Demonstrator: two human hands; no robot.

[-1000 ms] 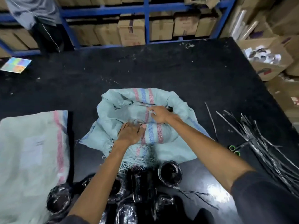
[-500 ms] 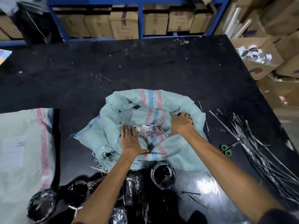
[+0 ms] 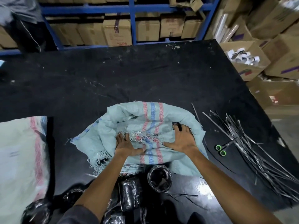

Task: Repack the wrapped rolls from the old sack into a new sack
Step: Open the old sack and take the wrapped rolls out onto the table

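The frayed sack (image 3: pixel 142 120), pale green woven cloth with a red and blue stripe band, lies bunched at the middle of the black tabletop (image 3: pixel 113 78), towards its near edge. The stripe band runs from the near side to the far side, which marks the long axis of the sack. The far rim is folded into a raised curved wall, and the hollow inside it faces upward. Loose threads hang from the near left edge.

Both hands rest palm down inside this hollow. The left hand (image 3: pixel 125 144) presses on the cloth beside the stripe band with its thumb stretched to the right; its fingertips are hidden among the frayed threads. The right hand (image 3: pixel 182 139) lies with fingers spread on the cloth, and its fingertips reach the right fold of the rim, where a dark object shows.

The wrapped rolls (image 3: pixel 159 178), in glossy black film, lie on the tabletop just in front of the sack. One roll stands on end with its core facing up. Another lies on its side with its long axis running near to far.

The flat sack (image 3: pixel 19 151) lies at the left edge of the tabletop, stripe along its right side. Green-handled scissors (image 3: pixel 220 150) and a fan of black strips (image 3: pixel 258 151) lie to the right
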